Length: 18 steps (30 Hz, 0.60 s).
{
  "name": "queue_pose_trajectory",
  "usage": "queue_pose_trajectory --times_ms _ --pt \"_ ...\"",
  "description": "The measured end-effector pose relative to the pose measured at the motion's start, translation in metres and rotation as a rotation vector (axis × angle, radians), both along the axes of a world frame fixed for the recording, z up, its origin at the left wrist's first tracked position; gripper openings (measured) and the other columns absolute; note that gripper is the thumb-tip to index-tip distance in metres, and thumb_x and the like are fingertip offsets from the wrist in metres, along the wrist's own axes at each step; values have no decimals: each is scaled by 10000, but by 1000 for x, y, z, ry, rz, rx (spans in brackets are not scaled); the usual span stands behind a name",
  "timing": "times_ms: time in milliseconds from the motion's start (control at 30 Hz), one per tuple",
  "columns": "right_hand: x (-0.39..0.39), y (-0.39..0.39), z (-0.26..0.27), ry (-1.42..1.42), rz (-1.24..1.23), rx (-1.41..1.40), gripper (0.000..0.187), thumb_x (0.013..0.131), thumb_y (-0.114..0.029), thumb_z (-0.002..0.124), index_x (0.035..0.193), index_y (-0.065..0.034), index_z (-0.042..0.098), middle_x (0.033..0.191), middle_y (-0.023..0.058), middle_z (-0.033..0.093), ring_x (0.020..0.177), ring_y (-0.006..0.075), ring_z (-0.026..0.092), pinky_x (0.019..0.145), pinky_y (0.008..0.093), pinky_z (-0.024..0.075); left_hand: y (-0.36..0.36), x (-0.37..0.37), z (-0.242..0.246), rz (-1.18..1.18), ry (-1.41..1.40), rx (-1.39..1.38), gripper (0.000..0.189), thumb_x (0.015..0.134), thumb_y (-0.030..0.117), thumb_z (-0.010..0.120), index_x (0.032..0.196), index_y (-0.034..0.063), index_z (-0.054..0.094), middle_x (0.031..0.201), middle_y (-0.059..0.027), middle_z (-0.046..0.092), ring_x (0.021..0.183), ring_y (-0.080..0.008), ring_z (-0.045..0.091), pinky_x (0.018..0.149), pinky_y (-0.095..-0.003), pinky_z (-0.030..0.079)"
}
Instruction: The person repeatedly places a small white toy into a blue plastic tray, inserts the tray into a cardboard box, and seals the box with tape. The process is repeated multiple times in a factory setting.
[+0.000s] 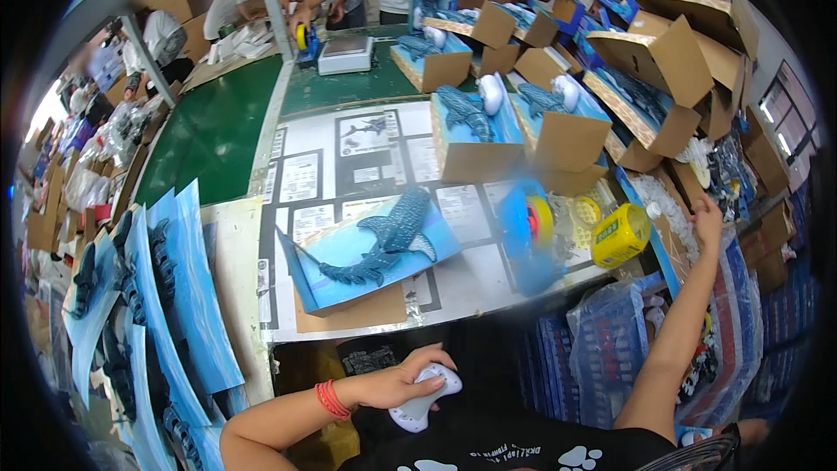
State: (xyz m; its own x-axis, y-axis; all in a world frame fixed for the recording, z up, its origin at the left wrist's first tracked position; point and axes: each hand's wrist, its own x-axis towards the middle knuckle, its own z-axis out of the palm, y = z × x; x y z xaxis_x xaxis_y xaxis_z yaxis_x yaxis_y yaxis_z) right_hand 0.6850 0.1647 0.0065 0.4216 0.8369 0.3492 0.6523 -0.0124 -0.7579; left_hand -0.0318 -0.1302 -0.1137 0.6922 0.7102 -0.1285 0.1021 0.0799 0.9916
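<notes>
My left hand (409, 379) grips a white game-style remote controller (425, 405) close to my body, below the table's front edge. Out to the right, my right hand (707, 222) is stretched over a box (670, 219) holding clear plastic bags. Its fingers are partly curled, and whether they hold anything is hard to see. On the table in front of me, a toy whale shark (395, 235) lies on a blue sea-printed cardboard insert (340, 294). Nothing touches that toy.
Right of the insert are a blue tape dispenser (520, 222) and a yellow-filled bottle (621, 235). Packed shark inserts (480, 160) crowd the back right. More inserts (196, 294) stack at left. A white scale (346, 55) and a co-worker's hand (302, 15) are farther back.
</notes>
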Motion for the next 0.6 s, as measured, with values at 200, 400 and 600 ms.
queue_pose_trajectory --times_ms 200,400,600 --pt "-299 -117 12 336 479 600 205 1002 -168 655 1140 -16 639 1167 128 696 976 194 654 871 335 520 18 6 52 181 -20 88 269 1067 291 515 1095 92 694 1297 -153 549 1337 -301 438 1104 -394 373" --pt "-490 -189 -40 -28 1098 573 240 718 -3 784 953 -53 781 1017 135 748 898 302 735 759 372 580 36 20 81 484 22 243 262 1051 290 555 1137 65 660 1117 -101 615 1139 -254 534 1042 -368 403" --pt "-510 -208 -72 109 1182 554 350 764 -62 815 1106 -30 746 1137 137 711 925 278 687 787 360 544 21 18 74 574 -23 102 217 1009 248 636 1137 74 656 1178 -120 580 1176 -254 541 1042 -366 408"
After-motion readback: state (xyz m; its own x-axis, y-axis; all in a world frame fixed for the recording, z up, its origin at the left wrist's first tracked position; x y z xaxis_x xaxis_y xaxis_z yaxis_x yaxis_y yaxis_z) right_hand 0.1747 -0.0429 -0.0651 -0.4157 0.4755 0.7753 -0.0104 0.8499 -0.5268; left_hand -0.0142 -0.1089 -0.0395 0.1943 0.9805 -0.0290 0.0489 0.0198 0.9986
